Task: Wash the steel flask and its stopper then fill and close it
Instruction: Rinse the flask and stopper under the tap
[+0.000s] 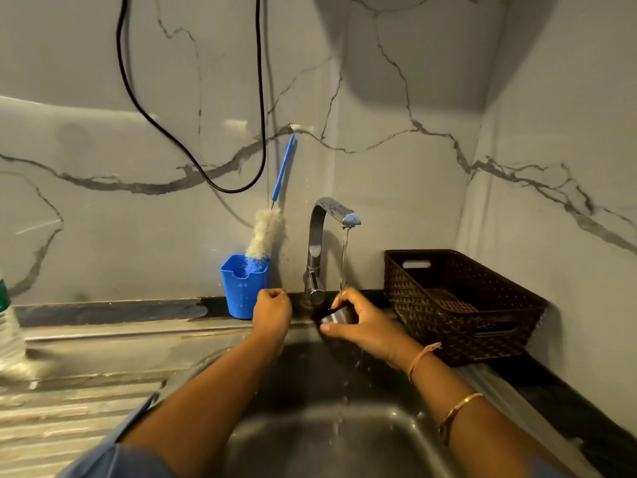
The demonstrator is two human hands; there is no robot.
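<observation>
The right hand (358,322) is up under the tap (320,236), thumb and fingers curled round a small steel stopper (332,315) with a dark rim. It holds the stopper over the back of the sink (327,436), just in front of the tap's base. A thin stream of water (343,260) falls from the spout onto the fingers and the stopper, and drops spatter down into the basin below.

The left hand (272,312) hangs just left of the tap's base with its fingers curled in. I see it from the back, and nothing shows in its grip.

Against the marble wall to the left stands a blue plastic holder (243,288) with a bottle brush (267,232) in it (white bristles, blue handle leaning on the wall). A black cable (193,150) loops down behind it. To the right of the tap a dark brown woven basket (431,322) sits on the counter. At the far left edge, on the ribbed steel drainboard (69,408), there is a clear plastic bottle (8,332).
</observation>
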